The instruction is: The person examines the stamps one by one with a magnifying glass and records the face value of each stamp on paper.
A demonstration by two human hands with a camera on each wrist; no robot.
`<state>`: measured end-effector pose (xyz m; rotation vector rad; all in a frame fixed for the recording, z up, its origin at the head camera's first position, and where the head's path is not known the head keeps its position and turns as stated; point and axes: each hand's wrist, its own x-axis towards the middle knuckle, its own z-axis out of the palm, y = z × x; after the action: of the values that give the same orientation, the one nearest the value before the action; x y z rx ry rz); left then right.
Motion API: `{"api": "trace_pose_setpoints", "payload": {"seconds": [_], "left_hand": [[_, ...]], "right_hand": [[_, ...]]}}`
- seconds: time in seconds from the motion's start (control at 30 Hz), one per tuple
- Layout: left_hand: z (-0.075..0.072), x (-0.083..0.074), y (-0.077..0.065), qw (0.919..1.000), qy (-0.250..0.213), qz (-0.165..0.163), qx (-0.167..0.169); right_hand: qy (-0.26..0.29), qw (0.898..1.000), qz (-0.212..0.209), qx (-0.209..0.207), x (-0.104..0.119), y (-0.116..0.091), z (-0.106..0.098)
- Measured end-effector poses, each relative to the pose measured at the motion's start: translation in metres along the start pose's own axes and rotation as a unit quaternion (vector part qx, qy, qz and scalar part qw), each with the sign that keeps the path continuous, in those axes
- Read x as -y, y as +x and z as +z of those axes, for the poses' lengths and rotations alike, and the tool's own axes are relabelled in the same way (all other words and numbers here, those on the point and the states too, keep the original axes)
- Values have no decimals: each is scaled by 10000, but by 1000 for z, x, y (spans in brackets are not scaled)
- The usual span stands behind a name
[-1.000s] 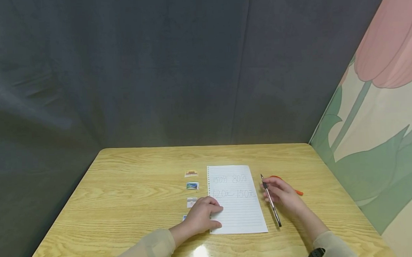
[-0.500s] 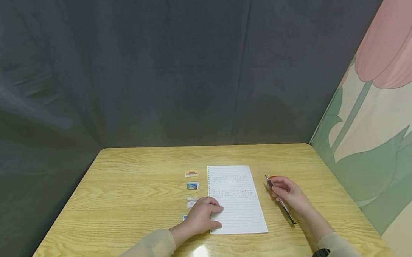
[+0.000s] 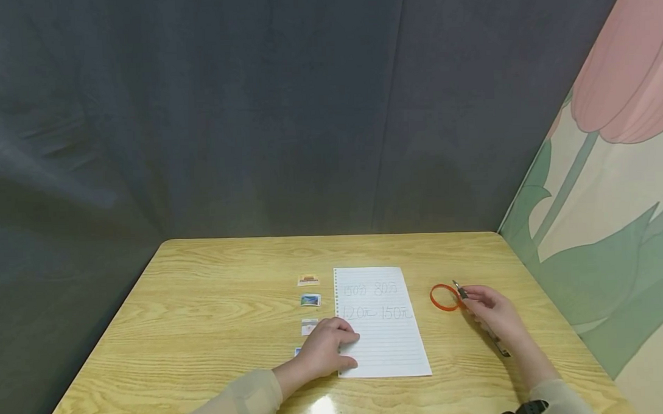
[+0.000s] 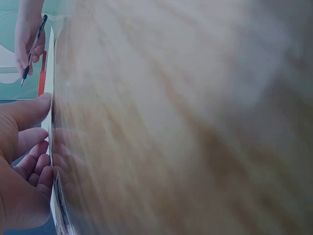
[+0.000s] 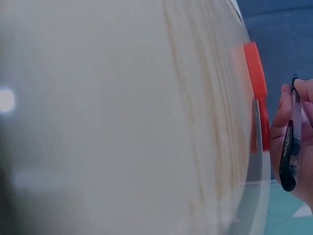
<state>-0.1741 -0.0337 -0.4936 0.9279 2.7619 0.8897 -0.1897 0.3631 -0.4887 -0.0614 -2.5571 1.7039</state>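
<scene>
My left hand (image 3: 324,346) rests on the left edge of a lined sheet of paper (image 3: 383,351), thumb and fingers spread over it. Handwritten figures, such as 150 and 80, fill the sheet's upper part. To the right, my right hand (image 3: 494,317) pinches a pen (image 3: 462,292) with a clear barrel and black grip, its tip pointing away from me. The right wrist view shows the pen's black clip end (image 5: 288,166) close up. Beside that hand lies an orange-rimmed magnifying glass (image 3: 434,298), its handle hidden under the hand in the head view.
Several postage stamps stand in a column left of the paper: a yellowish one (image 3: 308,281), a blue-green one (image 3: 310,300), a pale one (image 3: 308,327) and one partly behind the left hand. The wooden table (image 3: 204,333) meets a dark curtain at the back and a flowered wall at right.
My right hand has moved right with the pen, away from the paper, uncovering the magnifying glass's orange ring and covering its handle. The left hand has stayed on the paper.
</scene>
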Motion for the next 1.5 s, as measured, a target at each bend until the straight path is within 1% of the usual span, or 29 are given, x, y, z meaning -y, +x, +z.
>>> {"api": "trace_pose_setpoints", "payload": {"seconds": [0.07,0.17,0.3,0.4,0.5,0.6,0.67,0.83,0.93,1.1,1.23,1.37,1.5], "left_hand": [[-1,1,0,10000,-48,54,1],[-2,2,1,9994,-253,208,-83],[-6,5,-1,9963,-747,334,-265],[-11,8,-3,9931,-1103,278,-299],[-16,13,-6,9913,-1255,235,-321],[-21,17,-10,9910,-1271,216,-367],[-25,21,-12,9913,-1249,188,-378],[-38,31,-19,9924,-1156,80,-425],[-43,38,-23,9924,-1132,48,-477],[-49,48,-30,9923,-1081,-20,-607],[-52,57,-35,9920,-981,-122,-780],[-56,63,-39,9900,-969,-265,-990],[-60,68,-42,9877,-942,-401,-1181]], "right_hand": [[-188,9998,-33,-92,-3,0,-6],[-643,9975,-35,-284,-6,0,-14],[-1175,9917,4,-514,-11,0,-23],[-1311,9895,-76,-598,-16,-1,-28],[-1263,9897,-157,-655,-20,-1,-33],[-1289,9893,-171,-667,-24,-2,-37],[-1441,9872,-152,-668,-26,-2,-40],[-2101,9744,-164,-777,-30,-2,-45],[-2329,9686,-227,-837,-31,-1,-46],[-2521,9628,-368,-900,-32,1,-45],[-2571,9617,-353,-886,-33,1,-44],[-2648,9597,-285,-896,-35,3,-43],[-2764,9558,-387,-928,-37,5,-44]]}}
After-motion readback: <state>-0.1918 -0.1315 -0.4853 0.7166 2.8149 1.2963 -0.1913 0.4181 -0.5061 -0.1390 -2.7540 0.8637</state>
